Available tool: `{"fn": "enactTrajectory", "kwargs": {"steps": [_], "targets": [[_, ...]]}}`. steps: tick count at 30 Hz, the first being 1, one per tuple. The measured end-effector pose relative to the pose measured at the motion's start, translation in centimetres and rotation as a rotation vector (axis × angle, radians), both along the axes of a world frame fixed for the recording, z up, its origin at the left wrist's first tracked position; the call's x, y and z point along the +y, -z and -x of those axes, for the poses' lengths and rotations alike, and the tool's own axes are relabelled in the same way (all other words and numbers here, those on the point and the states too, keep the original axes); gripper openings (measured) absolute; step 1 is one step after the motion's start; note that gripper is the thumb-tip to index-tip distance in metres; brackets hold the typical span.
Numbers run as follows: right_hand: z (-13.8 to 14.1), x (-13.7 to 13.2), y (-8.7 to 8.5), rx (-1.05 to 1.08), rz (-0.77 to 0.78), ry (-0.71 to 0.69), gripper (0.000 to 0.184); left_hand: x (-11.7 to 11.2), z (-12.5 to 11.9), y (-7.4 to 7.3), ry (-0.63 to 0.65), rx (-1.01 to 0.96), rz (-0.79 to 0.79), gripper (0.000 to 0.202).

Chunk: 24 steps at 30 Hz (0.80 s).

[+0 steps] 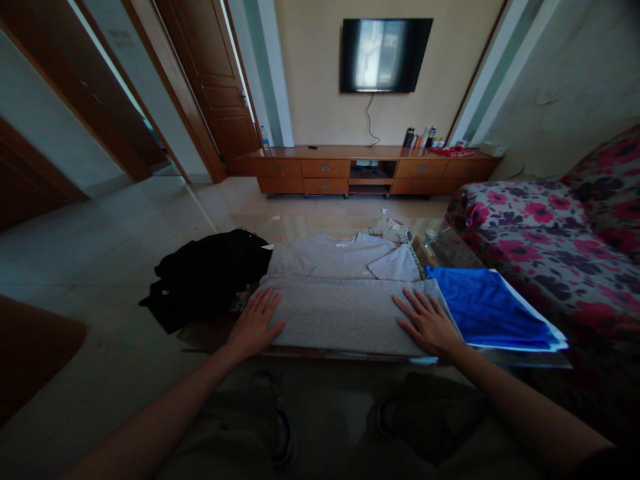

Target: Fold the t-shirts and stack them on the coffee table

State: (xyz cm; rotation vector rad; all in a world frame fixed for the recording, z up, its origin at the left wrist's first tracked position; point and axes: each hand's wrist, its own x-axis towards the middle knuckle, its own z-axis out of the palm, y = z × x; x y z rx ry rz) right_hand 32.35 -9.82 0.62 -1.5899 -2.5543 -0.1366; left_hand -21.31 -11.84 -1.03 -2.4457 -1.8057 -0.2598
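The person's two forearms lie nearest the head camera, the left forearm (pixel 165 407) and the right forearm (pixel 525 407) slanting in from the lower corners above dark trousers (pixel 430 413) and shoes. Both hands press palm down on a gray shirt (pixel 345 313), which is spread across the tabletop (pixel 453 250) straight ahead. The left hand (pixel 255 325) rests on the left side of its near part, the right hand (pixel 427 323) on the right side; in each the grip is wide, with fingers spread flat against the cloth. The shirt's neckline and sleeves lie on the far side, and an edge runs crosswise between them and the smooth near panel.

Just left of the shirt is a heap of black clothes (pixel 215 273). Beside its right edge lies a blue cloth (pixel 490 310) with a white border. A flowered sofa (pixel 540 260) stands farther right. Beyond the tabletop, a low wooden cabinet (pixel 325 168) carries bottles (pixel 420 138) and a red cloth (pixel 451 152) beneath a wall-mounted television (pixel 385 57).
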Motion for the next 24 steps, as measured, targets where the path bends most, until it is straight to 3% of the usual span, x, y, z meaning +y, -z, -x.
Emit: {"fn": "enactTrajectory", "kwargs": {"steps": [14,20,24], "targets": [[0.0,-0.3,0.1,0.04,0.042,0.079,0.063,0.0,0.2,0.8,-0.161,-0.07,-0.017,0.086],[0.3,0.5,0.2,0.051,0.076,0.113,0.062,2.4,0.4,-0.9,-0.36,-0.117,0.083,0.067],[0.9,1.7,0.4,0.053,0.112,0.208,0.062,4.4,-0.1,-1.2,-0.436,-0.14,0.055,0.057]]}}
